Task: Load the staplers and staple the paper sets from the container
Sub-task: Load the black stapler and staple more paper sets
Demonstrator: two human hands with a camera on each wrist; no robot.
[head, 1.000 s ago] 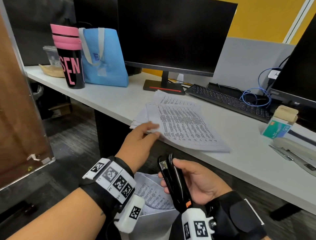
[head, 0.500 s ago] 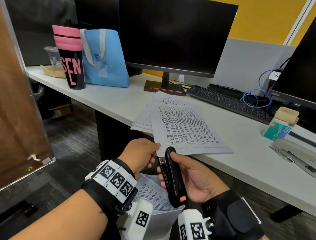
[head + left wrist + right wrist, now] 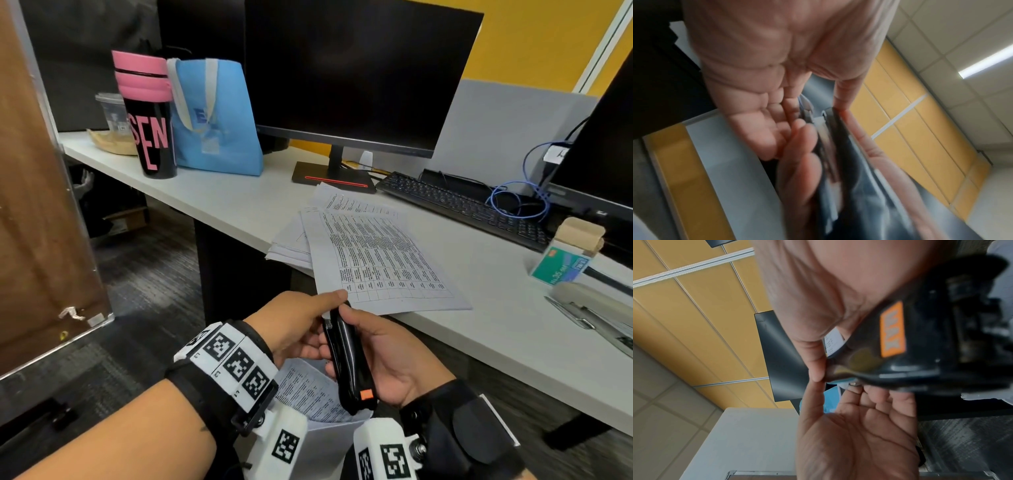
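- Black stapler (image 3: 349, 363) held upright below the desk (image 3: 513, 329) edge, orange label at its lower end.
- Right hand (image 3: 387, 356) wraps it, fingers curled around the body.
- Left hand (image 3: 298, 325) pinches its top end.
- Printed paper sets (image 3: 373, 260) lie on the desk, overhanging the edge.

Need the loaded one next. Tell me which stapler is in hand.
The black stapler with the orange tag, gripped by the right hand below the desk edge. The beige stapler lies untouched on the desk.
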